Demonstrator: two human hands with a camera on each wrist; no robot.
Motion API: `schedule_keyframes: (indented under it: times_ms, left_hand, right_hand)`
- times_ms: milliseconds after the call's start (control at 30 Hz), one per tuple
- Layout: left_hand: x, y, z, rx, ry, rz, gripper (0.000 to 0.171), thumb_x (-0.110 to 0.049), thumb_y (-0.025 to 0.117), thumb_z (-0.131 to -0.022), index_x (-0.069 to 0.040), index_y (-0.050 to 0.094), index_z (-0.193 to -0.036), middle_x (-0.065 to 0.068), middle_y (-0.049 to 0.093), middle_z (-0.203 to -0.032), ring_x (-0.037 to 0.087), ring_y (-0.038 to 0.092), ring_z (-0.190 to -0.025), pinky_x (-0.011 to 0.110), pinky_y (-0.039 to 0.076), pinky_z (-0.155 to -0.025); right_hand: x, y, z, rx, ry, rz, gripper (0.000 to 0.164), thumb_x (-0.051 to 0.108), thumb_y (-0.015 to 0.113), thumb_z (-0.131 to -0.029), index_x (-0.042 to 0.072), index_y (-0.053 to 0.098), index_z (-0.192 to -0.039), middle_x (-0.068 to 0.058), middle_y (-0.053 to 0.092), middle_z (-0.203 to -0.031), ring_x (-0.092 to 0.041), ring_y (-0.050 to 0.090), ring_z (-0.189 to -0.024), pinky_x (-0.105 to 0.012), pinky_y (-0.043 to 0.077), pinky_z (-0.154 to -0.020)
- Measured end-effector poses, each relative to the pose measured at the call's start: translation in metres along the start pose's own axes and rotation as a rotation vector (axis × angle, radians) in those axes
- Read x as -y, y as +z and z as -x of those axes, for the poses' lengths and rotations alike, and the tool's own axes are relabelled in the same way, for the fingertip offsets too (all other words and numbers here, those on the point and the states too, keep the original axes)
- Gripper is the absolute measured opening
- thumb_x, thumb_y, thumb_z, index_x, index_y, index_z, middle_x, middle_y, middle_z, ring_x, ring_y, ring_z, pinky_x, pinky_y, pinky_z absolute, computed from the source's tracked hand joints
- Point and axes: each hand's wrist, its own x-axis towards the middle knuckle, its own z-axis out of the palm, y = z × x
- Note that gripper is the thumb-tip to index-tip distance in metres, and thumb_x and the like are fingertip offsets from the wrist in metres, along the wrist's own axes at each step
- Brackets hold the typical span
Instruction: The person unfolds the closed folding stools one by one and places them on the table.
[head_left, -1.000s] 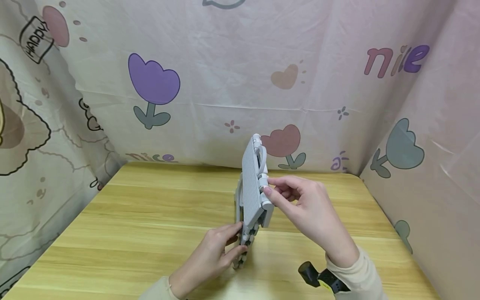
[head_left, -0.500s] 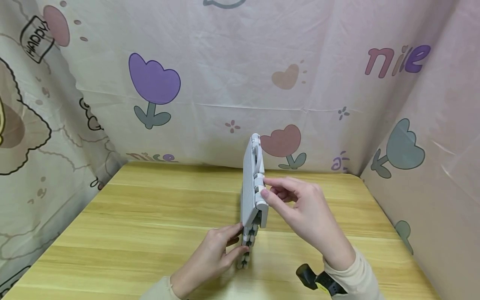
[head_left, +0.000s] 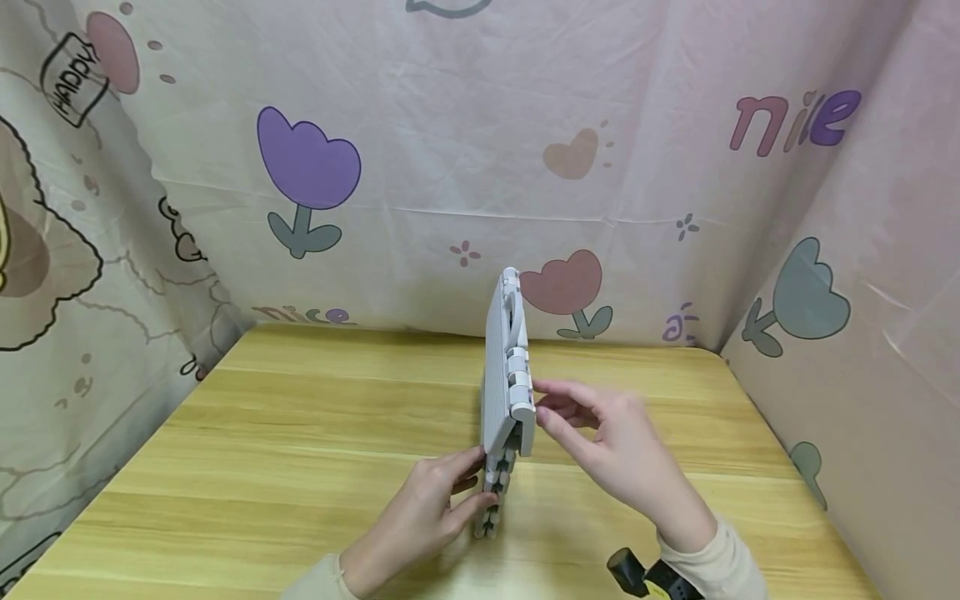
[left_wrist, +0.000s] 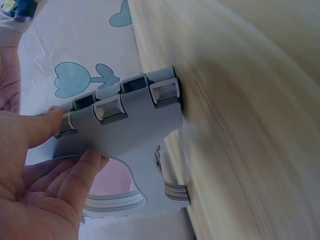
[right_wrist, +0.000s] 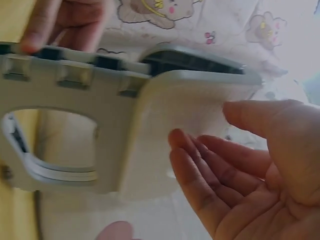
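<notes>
A grey plastic folding stool (head_left: 501,367) stands on edge at the middle of the table, folded nearly flat, its ribbed side to the left. My left hand (head_left: 431,498) pinches its near hinged edge between thumb and fingers. In the left wrist view, the thumb lies over the hinge knuckles of the grey leg panel (left_wrist: 130,125), which has a rounded cutout. My right hand (head_left: 611,437) is beside the stool's right side, fingers loosely bent, fingertips right at the edge. The right wrist view has that hand (right_wrist: 245,175) with thumb and fingers apart before the smooth pale panel (right_wrist: 175,110), holding nothing.
The wood-grain table (head_left: 300,417) extends around the stool. A cloth curtain (head_left: 450,167) printed with flowers encloses the back and both sides. A black device (head_left: 648,575) is strapped at the right wrist.
The stool's left panel, splayed out a second ago, has swung in against the rest. My right hand has let go of the upper edge and moved slightly down. The left hand keeps its grip.
</notes>
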Motion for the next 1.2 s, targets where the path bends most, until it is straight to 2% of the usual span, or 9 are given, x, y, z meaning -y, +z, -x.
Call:
schedule_keyframes:
  times_ms: [233,433,667,800,1000,1200]
  left_hand:
    - [0.002,-0.001,0.002,-0.009,0.014,-0.018,0.043,-0.005,0.08,-0.094,-0.001,0.067,-0.135,0.021,0.074,-0.133,0.035,0.075,-0.121,0.031,0.063,-0.096]
    - [0.003,-0.003,0.002,-0.01,0.023,-0.003,0.039,-0.007,0.078,-0.096,-0.001,0.067,-0.133,0.02,0.075,-0.132,0.034,0.076,-0.12,0.034,0.063,-0.096]
    - [0.003,-0.003,0.002,-0.014,0.044,-0.019,0.036,-0.008,0.079,-0.097,-0.003,0.068,-0.132,0.018,0.076,-0.131,0.032,0.077,-0.118,0.035,0.064,-0.095]
    - [0.003,-0.003,0.001,-0.006,0.033,-0.009,0.039,-0.006,0.08,-0.095,-0.003,0.068,-0.132,0.019,0.075,-0.133,0.032,0.076,-0.12,0.033,0.064,-0.096]
    - [0.003,-0.004,0.001,-0.007,0.058,-0.032,0.035,-0.008,0.079,-0.096,-0.003,0.068,-0.129,0.018,0.077,-0.129,0.033,0.077,-0.117,0.033,0.064,-0.094]
    - [0.003,-0.004,0.001,0.0,0.041,-0.029,0.036,-0.007,0.08,-0.096,-0.004,0.068,-0.129,0.018,0.076,-0.13,0.034,0.076,-0.119,0.034,0.064,-0.094]
  right_hand:
    - [-0.02,0.014,0.008,0.176,0.061,-0.029,0.036,0.024,0.072,-0.104,0.004,0.071,-0.135,-0.003,0.082,-0.118,-0.01,0.078,-0.102,-0.029,0.065,-0.092]
    - [-0.031,0.023,0.012,0.269,0.088,-0.063,0.044,0.033,0.074,-0.103,0.005,0.07,-0.137,-0.002,0.082,-0.118,-0.011,0.078,-0.103,-0.033,0.065,-0.093]
    - [-0.034,0.032,0.012,0.298,0.125,-0.099,0.044,0.038,0.079,-0.098,0.01,0.074,-0.131,-0.001,0.082,-0.118,-0.011,0.078,-0.101,-0.032,0.065,-0.092]
    - [-0.036,0.036,0.012,0.312,0.132,-0.104,0.038,0.041,0.081,-0.096,0.016,0.077,-0.124,0.001,0.082,-0.117,-0.012,0.079,-0.101,-0.028,0.064,-0.092]
    - [-0.039,0.042,0.011,0.332,0.126,-0.085,0.029,0.041,0.081,-0.095,0.021,0.078,-0.116,0.005,0.083,-0.112,-0.009,0.079,-0.098,-0.027,0.063,-0.09]
    - [-0.041,0.048,0.011,0.341,0.11,-0.071,0.026,0.039,0.083,-0.095,0.02,0.079,-0.112,0.007,0.083,-0.105,-0.004,0.076,-0.093,-0.036,0.066,-0.087]
